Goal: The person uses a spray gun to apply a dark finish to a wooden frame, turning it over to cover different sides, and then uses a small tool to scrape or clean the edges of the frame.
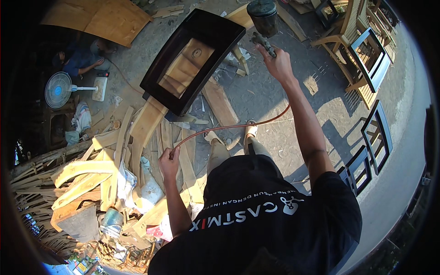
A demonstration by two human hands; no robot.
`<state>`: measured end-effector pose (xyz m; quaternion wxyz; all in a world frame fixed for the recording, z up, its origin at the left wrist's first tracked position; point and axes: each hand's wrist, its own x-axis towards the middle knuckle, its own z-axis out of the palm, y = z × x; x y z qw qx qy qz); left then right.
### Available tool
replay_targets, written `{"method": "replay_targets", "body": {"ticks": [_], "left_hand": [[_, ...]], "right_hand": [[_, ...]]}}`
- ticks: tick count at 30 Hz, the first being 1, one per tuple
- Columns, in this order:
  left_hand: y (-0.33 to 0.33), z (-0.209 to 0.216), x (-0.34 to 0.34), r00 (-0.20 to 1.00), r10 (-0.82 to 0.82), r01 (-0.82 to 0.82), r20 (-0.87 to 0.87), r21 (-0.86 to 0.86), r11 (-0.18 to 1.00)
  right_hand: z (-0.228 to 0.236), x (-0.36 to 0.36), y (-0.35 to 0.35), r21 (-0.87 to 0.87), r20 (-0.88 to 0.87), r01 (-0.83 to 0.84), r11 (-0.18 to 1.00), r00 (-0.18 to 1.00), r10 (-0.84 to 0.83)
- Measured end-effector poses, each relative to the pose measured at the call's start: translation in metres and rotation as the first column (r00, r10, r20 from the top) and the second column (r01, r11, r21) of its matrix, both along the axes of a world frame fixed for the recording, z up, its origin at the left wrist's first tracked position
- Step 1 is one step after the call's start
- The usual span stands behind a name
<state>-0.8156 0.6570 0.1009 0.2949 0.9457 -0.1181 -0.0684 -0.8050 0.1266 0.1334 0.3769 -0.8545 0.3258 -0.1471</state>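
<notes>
My right hand [279,65] is closed around the grip of a spray gun [266,45] with a dark cup [264,19] on top. It is held out to the right of a dark, curved wooden frame [215,31], apart from it. Pale brown wood shows through the frame's rectangular opening. The frame lies tilted across a wooden plank [149,117]. A reddish-brown hose [229,127] runs in front of my body, up toward my right hand. My left hand [169,161], low on the left, is closed on this hose.
Offcuts and curved boards [85,169] lie heaped at the left, near a bucket [111,220]. A standing fan [58,90] is farther back, beside a crouching person [80,62]. Black frames [378,135] and wooden chairs [341,43] stand at the right, along a road [403,151].
</notes>
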Motion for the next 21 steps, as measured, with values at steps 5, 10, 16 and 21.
{"method": "replay_targets", "body": {"ticks": [5, 10, 16, 21], "left_hand": [[0.021, 0.005, 0.034, 0.995, -0.057, 0.061, 0.079, -0.061, 0.996], [0.054, 0.006, 0.077, 0.990, -0.086, 0.101, 0.114, -0.134, 0.986], [0.079, 0.018, 0.124, 0.974, -0.155, 0.174, 0.163, -0.115, 0.978], [0.092, 0.020, 0.150, 0.969, -0.180, 0.203, 0.168, -0.135, 0.970]], "right_hand": [[0.010, 0.022, 0.017, -0.054, 0.000, 0.043, 0.998, 0.999, -0.043], [0.040, 0.024, 0.061, 0.147, -0.065, -0.013, 0.989, 0.998, 0.023], [0.028, 0.053, 0.073, -0.059, -0.108, 0.155, 0.986, 0.981, -0.160], [0.025, 0.087, 0.078, 0.026, -0.092, 0.121, 0.992, 0.989, -0.118]]}}
